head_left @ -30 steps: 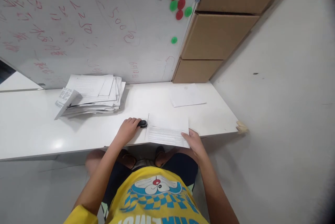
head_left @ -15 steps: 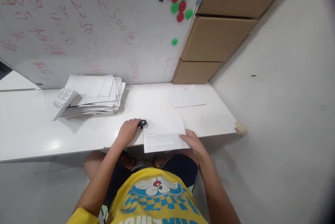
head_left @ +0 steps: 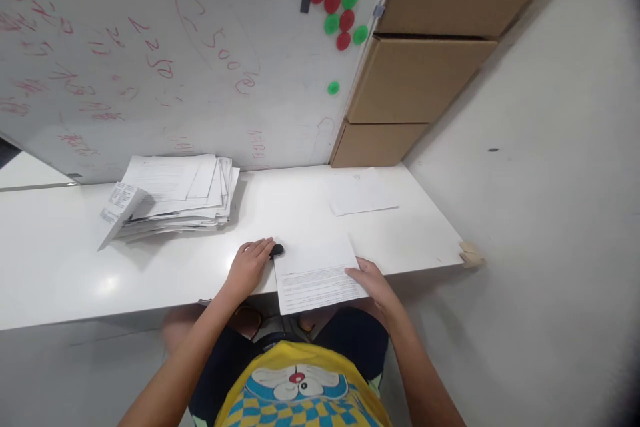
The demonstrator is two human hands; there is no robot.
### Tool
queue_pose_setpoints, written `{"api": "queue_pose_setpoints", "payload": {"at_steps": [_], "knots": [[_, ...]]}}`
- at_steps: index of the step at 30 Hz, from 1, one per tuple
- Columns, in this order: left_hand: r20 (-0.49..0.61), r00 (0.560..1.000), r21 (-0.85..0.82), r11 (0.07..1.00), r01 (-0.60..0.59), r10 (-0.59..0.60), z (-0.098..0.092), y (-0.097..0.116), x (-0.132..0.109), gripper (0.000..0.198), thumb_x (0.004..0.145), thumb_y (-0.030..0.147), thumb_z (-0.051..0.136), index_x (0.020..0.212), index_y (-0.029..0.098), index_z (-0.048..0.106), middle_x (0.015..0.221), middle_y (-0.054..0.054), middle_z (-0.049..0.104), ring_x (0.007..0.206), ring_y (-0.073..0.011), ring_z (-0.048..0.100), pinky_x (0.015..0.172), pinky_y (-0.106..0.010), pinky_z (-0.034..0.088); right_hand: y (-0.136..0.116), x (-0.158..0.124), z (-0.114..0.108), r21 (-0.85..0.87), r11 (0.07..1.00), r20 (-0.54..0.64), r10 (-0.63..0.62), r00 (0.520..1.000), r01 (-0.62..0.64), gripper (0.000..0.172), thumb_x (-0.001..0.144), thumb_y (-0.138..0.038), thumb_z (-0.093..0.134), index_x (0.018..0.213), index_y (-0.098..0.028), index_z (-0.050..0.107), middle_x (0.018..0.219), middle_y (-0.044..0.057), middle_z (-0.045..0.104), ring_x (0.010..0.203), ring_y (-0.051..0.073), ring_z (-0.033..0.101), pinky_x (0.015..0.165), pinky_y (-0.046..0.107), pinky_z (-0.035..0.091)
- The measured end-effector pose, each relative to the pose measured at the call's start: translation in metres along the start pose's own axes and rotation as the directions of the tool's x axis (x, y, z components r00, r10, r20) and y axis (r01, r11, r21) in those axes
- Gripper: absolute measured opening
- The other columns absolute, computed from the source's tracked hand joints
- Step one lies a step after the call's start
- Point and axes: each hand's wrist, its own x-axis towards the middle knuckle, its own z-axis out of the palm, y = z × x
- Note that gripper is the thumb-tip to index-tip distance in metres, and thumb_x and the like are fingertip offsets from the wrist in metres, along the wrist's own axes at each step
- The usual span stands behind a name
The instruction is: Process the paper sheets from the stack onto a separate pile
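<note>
My left hand is closed over a small black stapler, its fingers covering most of the body. The stapler's rounded front end meets the left edge of a sheet of paper. Printed lines run across the lower part of this sheet, which sticks out past the table's front edge. At the sheet's right side, my right hand pinches it, thumb on top and the other fingers underneath. Whether there is more than one sheet, I cannot tell.
On the white table, a thick stack of papers stands at left, with a folded printed slip leaning on it. More paper lies at back right. Behind are a whiteboard and stacked cardboard boxes; a wall is at right.
The whole scene sits slightly lower as the head view shifts. My left hand lies flatter over the stapler, whose front end looks lower. My right hand keeps its hold on the sheet.
</note>
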Motion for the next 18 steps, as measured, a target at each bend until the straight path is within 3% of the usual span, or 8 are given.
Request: {"api": "queue_pose_setpoints", "payload": {"at_steps": [4,8,11,15,18], "knots": [[-0.083,0.995,0.052,0.998,-0.045,0.049,0.006,0.001,-0.003,0.048,0.087,0.003,0.035,0.13,0.015,0.053,0.123,-0.01,0.065,0.111,-0.0214,0.061,0.107,-0.045,0.037,-0.005,0.004,0.002,-0.041,0.999,0.01,0.015,1.0,-0.015,0.035,0.066,-0.034,0.068,0.095,-0.015,0.074,0.093,0.007,0.075,0.089,0.029,0.066,0.078,0.037,0.05],[-0.193,0.98,0.096,0.995,-0.028,0.047,0.011,0.001,-0.007,0.049,0.087,0.005,0.036,0.132,0.015,0.052,0.127,-0.012,0.063,0.114,-0.0235,0.06,0.099,-0.043,0.044,-0.012,0.004,0.007,-0.067,0.998,0.032,0.023,0.999,-0.02,0.032,0.065,-0.032,0.067,0.091,-0.015,0.074,0.082,0.006,0.075,0.081,0.029,0.067,0.074,0.038,0.05],[-0.218,0.975,0.095,0.995,-0.01,0.031,0.01,0.002,-0.008,0.049,0.089,0.008,0.037,0.136,0.017,0.05,0.13,-0.012,0.061,0.115,-0.0246,0.06,0.099,-0.044,0.044,-0.016,0.0,0.006,-0.067,0.998,0.062,0.009,0.998,-0.005,0.034,0.066,-0.034,0.067,0.095,-0.015,0.073,0.084,0.006,0.075,0.083,0.029,0.067,0.076,0.039,0.051],[-0.221,0.975,0.096,0.995,-0.011,0.032,0.008,0.002,-0.008,0.048,0.091,0.011,0.038,0.138,0.018,0.048,0.133,-0.012,0.058,0.116,-0.0242,0.06,0.099,-0.043,0.043,-0.023,0.003,-0.009,-0.094,0.995,0.122,-0.014,0.992,0.025,0.038,0.069,-0.037,0.067,0.099,-0.016,0.072,0.092,0.008,0.075,0.086,0.029,0.068,0.082,0.042,0.05],[-0.244,0.969,0.09,0.996,-0.008,0.029,0.009,0.0,-0.007,0.047,0.092,0.013,0.039,0.138,0.019,0.048,0.133,-0.011,0.059,0.119,-0.0239,0.058,0.101,-0.042,0.042,-0.035,0.019,-0.035,-0.145,0.988,0.104,-0.047,0.993,0.062,0.037,0.067,-0.039,0.067,0.096,-0.017,0.072,0.09,0.007,0.076,0.085,0.029,0.068,0.082,0.042,0.05]]}}
